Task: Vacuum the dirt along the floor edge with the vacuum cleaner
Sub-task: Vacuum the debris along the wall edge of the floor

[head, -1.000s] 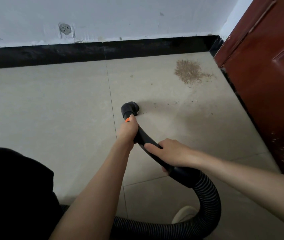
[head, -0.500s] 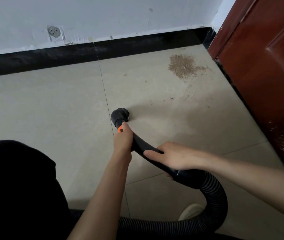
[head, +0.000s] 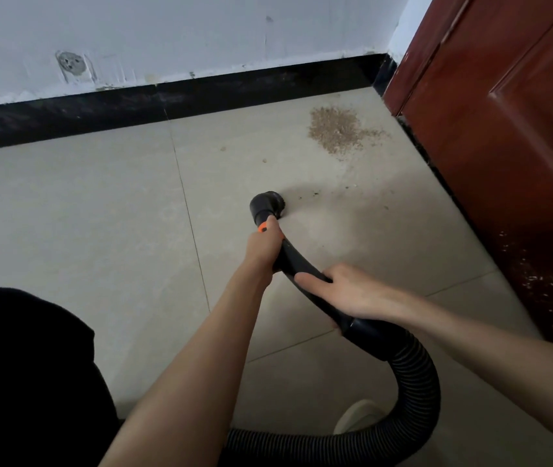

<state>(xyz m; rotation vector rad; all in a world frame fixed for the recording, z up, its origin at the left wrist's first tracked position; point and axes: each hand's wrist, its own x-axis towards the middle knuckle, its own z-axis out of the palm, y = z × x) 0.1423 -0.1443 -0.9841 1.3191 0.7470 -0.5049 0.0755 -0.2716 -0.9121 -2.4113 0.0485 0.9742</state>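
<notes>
Vacuum cleaner: only the black curved plastic wand [head: 297, 261] and black ribbed flexible hose [head: 413, 396] are in view; the machine body is out of frame. Wand runs from lower right up to centre, ending in a round black brush nozzle [head: 266, 205] resting on the pale beige tiled floor [head: 100, 214], beside a tile joint.

Left to right:
- Left hand [head: 263, 246]: fingers curled tight round the wand just behind the nozzle, by a small orange tab [head: 262, 228]. Judged: forward grip steers the nozzle and keeps it pressed flat.
- Right hand [head: 346, 291]: sits further back, where the wand meets the hose cuff; fingers extended and close together over the top, thumb hidden beneath. Judged: rear grip carries hose weight and supplies push.
- Loose brown dirt pile [head: 334, 131]: lies in the far right corner, near the black baseboard [head: 167, 102] and the dark red wooden door [head: 504, 129], well apart from the nozzle. A few specks are scattered between.

Judged: main pile untouched; nozzle faces it, so the next pass should go forward-right towards the corner.
</notes>
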